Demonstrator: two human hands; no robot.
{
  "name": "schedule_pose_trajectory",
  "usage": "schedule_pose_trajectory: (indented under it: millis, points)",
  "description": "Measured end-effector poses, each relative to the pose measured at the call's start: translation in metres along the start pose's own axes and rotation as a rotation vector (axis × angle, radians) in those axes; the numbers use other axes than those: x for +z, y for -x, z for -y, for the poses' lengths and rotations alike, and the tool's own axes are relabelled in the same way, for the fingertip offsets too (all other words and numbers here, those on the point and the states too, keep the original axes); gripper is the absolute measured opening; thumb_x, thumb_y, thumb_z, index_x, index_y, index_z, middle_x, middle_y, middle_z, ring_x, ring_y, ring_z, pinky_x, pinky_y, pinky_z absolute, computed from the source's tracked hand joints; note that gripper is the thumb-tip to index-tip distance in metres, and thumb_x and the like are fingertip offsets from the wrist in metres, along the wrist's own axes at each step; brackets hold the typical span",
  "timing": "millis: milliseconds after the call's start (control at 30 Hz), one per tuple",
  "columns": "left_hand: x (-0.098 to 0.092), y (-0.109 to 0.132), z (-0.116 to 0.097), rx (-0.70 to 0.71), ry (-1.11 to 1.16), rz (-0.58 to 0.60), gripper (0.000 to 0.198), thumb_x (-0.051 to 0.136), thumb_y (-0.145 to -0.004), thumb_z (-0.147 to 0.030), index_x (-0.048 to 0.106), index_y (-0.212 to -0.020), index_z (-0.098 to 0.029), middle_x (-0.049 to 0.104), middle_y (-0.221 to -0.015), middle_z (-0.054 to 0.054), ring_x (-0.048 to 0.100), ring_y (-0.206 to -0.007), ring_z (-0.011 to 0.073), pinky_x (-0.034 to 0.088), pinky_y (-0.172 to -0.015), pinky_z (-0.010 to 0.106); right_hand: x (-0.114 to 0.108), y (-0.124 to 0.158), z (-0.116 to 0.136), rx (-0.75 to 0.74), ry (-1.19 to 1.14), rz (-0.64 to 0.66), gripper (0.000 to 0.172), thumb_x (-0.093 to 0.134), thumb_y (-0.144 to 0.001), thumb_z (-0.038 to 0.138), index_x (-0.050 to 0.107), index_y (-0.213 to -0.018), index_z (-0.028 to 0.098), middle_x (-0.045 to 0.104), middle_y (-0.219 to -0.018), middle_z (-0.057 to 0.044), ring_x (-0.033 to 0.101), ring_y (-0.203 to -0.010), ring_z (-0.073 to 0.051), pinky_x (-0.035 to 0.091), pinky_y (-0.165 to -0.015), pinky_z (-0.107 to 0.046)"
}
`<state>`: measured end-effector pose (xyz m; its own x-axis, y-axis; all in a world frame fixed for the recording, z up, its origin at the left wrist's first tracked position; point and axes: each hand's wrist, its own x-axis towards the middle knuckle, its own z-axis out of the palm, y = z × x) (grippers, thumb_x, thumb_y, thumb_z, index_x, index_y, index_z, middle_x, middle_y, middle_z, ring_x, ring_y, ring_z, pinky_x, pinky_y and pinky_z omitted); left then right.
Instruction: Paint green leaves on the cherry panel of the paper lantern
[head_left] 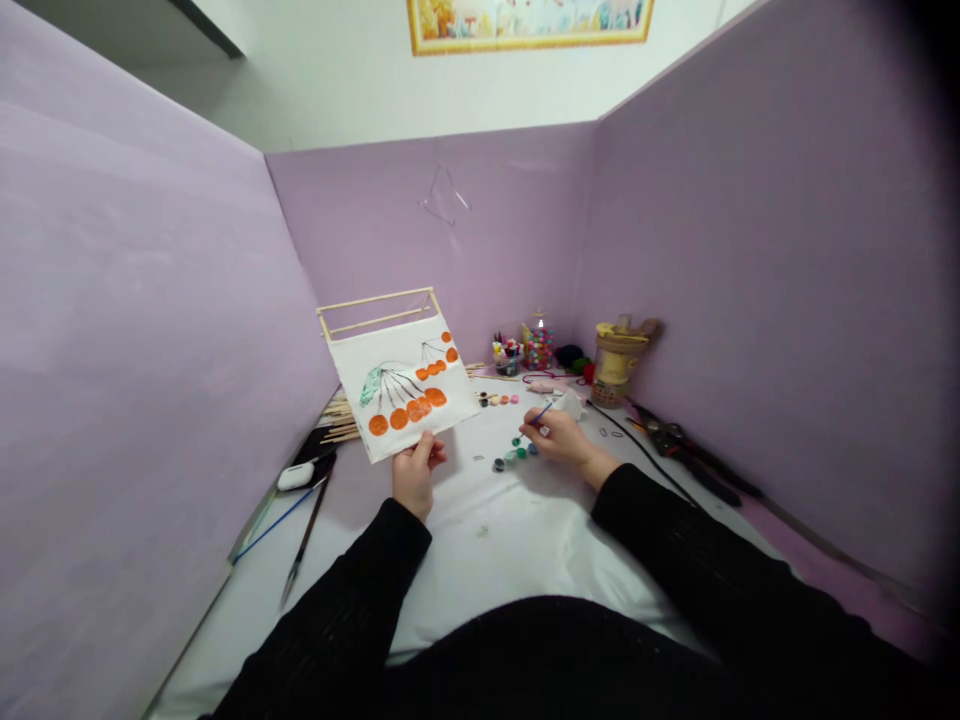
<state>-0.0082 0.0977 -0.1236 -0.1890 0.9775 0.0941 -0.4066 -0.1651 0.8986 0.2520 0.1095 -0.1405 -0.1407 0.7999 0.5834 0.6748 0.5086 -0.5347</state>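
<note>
My left hand (pixel 415 478) is closed on the lower edge of a white paper panel (pixel 351 365) fixed to a thin wooden stick frame (pixel 375 298), held tilted above the table. Orange discs, dark lines and a green leaf are painted on the paper. My right hand (pixel 564 442) pinches a blue-handled paintbrush (pixel 541 413). Its tip points down at a small cluster of paint pots (pixel 521 453) in green, blue and dark colours; whether it touches the paint I cannot tell. Another row of paint pots (pixel 504 399) lies farther back.
To the left are wooden sticks (pixel 341 420), a white earbud case (pixel 296 476), a blue brush (pixel 277 522) and a long dark brush (pixel 307 530). Pliers (pixel 686 450), a yellow container (pixel 613 362) and a jar of coloured balls (pixel 538 345) stand right and back. Purple partitions (pixel 450 240) enclose the table.
</note>
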Motion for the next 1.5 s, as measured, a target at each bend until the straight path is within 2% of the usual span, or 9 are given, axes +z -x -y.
schedule_pose_trajectory:
  millis: [200, 433, 967, 1267, 1500]
  points:
    - [0.0, 0.001, -0.001, -0.001, -0.017, 0.0, 0.037, 0.075, -0.06, -0.046, 0.061, -0.064, -0.012, 0.06, -0.06, 0.001, 0.054, -0.049, 0.0097, 0.047, -0.054, 0.026, 0.002, -0.002, -0.001, 0.016, 0.017, 0.036, 0.015, 0.055, -0.084, 0.035, 0.06, -0.075, 0.023, 0.064, -0.072, -0.003, 0.057, -0.068, -0.02, 0.043, -0.069, -0.032]
    - [0.0, 0.001, 0.0, 0.001, -0.007, 0.006, 0.037, 0.076, -0.059, -0.045, 0.062, -0.065, -0.012, 0.061, -0.06, 0.001, 0.054, -0.05, 0.0098, 0.047, -0.053, 0.025, 0.012, -0.003, -0.012, 0.126, -0.051, 0.047, 0.016, 0.053, -0.082, 0.033, 0.062, -0.082, 0.02, 0.066, -0.075, -0.003, 0.06, -0.07, -0.018, 0.043, -0.069, -0.03]
    - [0.001, 0.002, -0.001, -0.003, -0.001, 0.003, 0.037, 0.078, -0.057, -0.045, 0.061, -0.063, -0.012, 0.061, -0.059, 0.001, 0.053, -0.049, 0.0096, 0.047, -0.052, 0.025, 0.028, -0.005, -0.032, 0.192, -0.091, 0.004, 0.015, 0.046, -0.08, 0.029, 0.057, -0.083, 0.019, 0.06, -0.07, 0.0, 0.052, -0.062, -0.014, 0.041, -0.064, -0.027]
    - [0.0, 0.002, 0.0, -0.008, 0.001, -0.001, 0.036, 0.078, -0.058, -0.044, 0.062, -0.063, -0.012, 0.061, -0.059, 0.001, 0.054, -0.049, 0.0099, 0.047, -0.051, 0.025, 0.026, -0.006, -0.025, 0.193, -0.115, 0.07, 0.015, 0.045, -0.077, 0.026, 0.058, -0.083, 0.019, 0.061, -0.075, -0.001, 0.053, -0.067, -0.015, 0.041, -0.068, -0.028]
    - [0.0, 0.002, 0.0, -0.015, -0.009, 0.012, 0.036, 0.078, -0.057, -0.044, 0.062, -0.063, -0.012, 0.061, -0.06, 0.001, 0.054, -0.049, 0.0096, 0.047, -0.052, 0.025, 0.026, -0.006, -0.023, 0.217, -0.147, 0.089, 0.014, 0.046, -0.074, 0.025, 0.058, -0.078, 0.018, 0.059, -0.069, 0.0, 0.051, -0.063, -0.014, 0.039, -0.063, -0.027]
